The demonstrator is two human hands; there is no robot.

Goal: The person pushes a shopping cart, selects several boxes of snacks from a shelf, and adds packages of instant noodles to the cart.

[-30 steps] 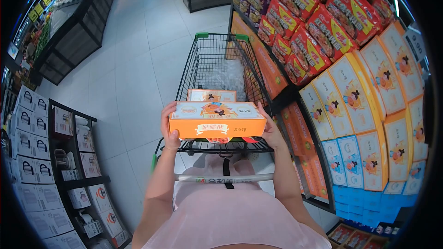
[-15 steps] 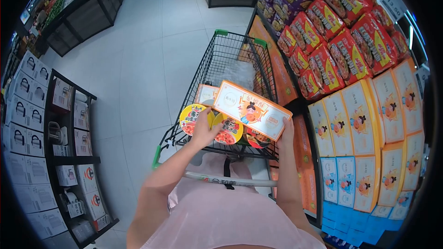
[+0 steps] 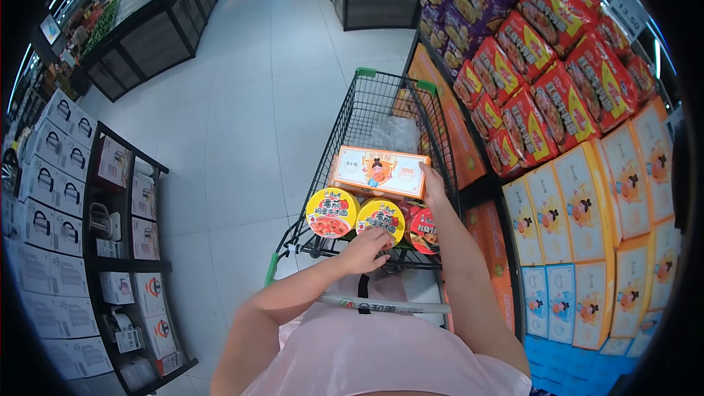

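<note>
Box (image 3: 380, 174) now behind cups (image 3: 332, 213), right fingers (image 3: 427, 171) at end

Labels, prices and lettering.
Two yellow lids (image 3: 333, 213): 番茄鸡蛋牛肉面. Red lid (image 3: 424, 231): 红烧, remainder unclear. White-and-orange box (image 3: 380, 171): title ending 酥, other characters indistinct. Cart handle (image 3: 392, 306): apparently 合和美. Price sign (image 3: 625, 15) above red packs (image 3: 557, 106): 13.50. Price card (image 3: 130, 339), left-hand shelf (image 3: 136, 266): 79.00.

Your two left tubs (image 3: 334, 213) are yellow with red pictures, your right tub (image 3: 424, 232) red; your far carton (image 3: 378, 174) is white edged in orange with a cartoon figure, your cart (image 3: 396, 79) black.
</note>
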